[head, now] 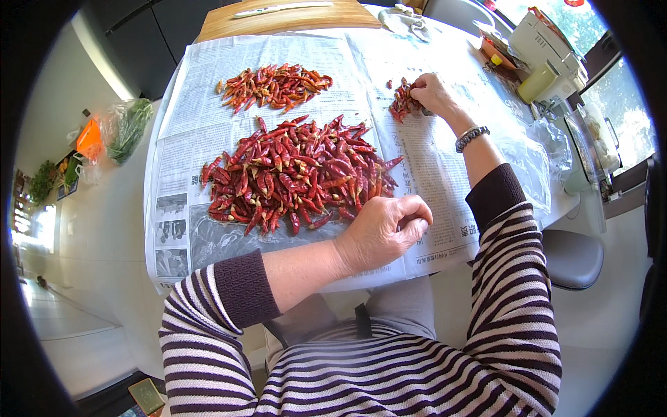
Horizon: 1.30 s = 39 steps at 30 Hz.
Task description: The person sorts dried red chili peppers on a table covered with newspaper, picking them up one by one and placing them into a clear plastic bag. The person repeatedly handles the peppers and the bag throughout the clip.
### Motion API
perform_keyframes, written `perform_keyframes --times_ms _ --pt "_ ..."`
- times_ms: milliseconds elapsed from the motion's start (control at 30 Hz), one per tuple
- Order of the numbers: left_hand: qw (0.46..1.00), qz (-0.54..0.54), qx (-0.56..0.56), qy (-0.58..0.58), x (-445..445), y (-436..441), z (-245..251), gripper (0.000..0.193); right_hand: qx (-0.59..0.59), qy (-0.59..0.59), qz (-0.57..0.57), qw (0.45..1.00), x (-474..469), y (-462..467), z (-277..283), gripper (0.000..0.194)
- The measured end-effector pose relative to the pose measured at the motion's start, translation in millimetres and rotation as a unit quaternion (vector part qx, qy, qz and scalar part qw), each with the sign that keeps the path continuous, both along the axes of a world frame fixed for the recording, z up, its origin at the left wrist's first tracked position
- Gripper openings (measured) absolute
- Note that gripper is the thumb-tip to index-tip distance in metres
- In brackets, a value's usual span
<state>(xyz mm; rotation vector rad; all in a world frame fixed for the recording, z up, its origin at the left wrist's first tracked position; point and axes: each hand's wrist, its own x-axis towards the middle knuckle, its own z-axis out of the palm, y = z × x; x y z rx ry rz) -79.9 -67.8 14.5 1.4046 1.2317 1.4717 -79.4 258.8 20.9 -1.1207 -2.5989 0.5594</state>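
A large heap of dried red chilies (297, 172) lies on newspaper sheets (172, 125) spread over the table. Beyond it is a flatter pile of lighter, orange-red dried chilies (276, 86). To the right sits a small pile of dried chilies (401, 104), where the fingertips of my right hand (436, 96) touch its right side. What those fingers may pinch is hidden. My left hand (385, 229) hovers at the near right edge of the large heap, its fingers curled and thumb against the index finger. Its palm faces away, so I cannot see whether anything is inside.
At the far edge, a wooden cutting board (292, 23) carries a white-handled knife (281, 9). A cloth (405, 22) lies beside it. Clear plastic bags (526, 161), a yellow-green cup (538, 83) and a white appliance (547, 52) stand on the right. A grey stool (573, 260) is below.
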Motion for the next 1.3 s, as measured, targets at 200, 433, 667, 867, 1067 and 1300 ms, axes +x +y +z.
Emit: perform_keyframes --times_ms 200,433,667,867,1067,1300 --pt "1.000 0.003 0.008 0.007 -1 0 -1 0.010 -0.057 0.025 0.038 0.997 0 -12 8 0.022" --pt "1.000 0.002 0.004 0.016 -1 0 0 0.010 -0.247 0.184 0.011 0.951 0 -24 15 0.022" --pt "1.000 0.008 0.015 0.013 -1 1 -3 0.009 -0.350 0.268 0.014 0.897 -1 -26 12 0.019" --pt "1.000 0.002 0.001 0.007 -1 0 0 0.009 -0.357 0.289 0.060 0.886 -5 -24 16 0.019" --pt "1.000 -0.001 0.007 -0.009 0 1 -3 0.008 -0.190 0.199 0.040 0.961 -21 -37 24 0.017" --pt "0.999 0.008 0.029 0.012 0 3 -3 0.009 -0.255 0.187 0.073 0.946 -45 -48 23 0.019"
